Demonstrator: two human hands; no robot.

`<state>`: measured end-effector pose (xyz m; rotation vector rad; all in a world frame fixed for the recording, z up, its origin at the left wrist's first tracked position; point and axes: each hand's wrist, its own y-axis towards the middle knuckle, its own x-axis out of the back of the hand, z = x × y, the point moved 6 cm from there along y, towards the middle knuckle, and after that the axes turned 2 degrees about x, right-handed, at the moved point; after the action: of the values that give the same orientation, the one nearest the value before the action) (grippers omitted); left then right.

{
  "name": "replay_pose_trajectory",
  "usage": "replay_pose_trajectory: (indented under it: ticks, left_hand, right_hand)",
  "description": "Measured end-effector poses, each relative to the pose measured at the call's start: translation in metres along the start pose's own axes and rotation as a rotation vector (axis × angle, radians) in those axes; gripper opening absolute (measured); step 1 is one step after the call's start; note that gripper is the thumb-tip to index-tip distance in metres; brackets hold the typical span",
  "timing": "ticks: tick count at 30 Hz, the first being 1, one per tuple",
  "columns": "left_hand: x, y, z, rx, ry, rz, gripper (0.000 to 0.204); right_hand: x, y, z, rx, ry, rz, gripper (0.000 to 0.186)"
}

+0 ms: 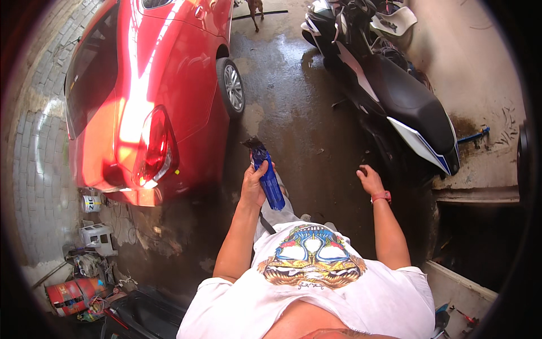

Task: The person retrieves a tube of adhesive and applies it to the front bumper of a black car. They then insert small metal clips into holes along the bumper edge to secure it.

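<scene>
One blue object (272, 191) | left hand (253, 187) clasps midsection, ends protruding | right hand (371, 181) loosely relaxed

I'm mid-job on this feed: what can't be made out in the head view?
All in the head view:
- Far side of the blue container: hidden by its own near side, with the left grip around it.
- Dark piece at its top: too small to identify.
- Inside of the right grip: hidden by the hand itself.
- Animal: cut off by the upper edge.
</scene>
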<state>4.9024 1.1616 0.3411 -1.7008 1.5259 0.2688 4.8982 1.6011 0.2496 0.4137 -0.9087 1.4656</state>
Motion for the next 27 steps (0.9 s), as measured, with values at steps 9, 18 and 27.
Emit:
replay_pose_trajectory:
  ticks: [9, 18, 27]
  left_hand:
    - [-0.045, 0.295, -0.175, -0.102, 0.153, -0.024, 0.041]
    - [-0.095, 0.567, -0.297, -0.141, 0.311, -0.195, 0.021]
    - [-0.168, 0.859, -0.390, -0.105, 0.190, -0.078, 0.041]
  right_hand:
    - [-0.078, 0.247, 0.106, -0.064, 0.110, 0.200, 0.041]
    - [-0.096, 0.448, 0.251, -0.111, 0.250, 0.237, 0.040]
    - [-0.040, 0.856, 0.487, 0.358, 0.266, 0.299, 0.044]
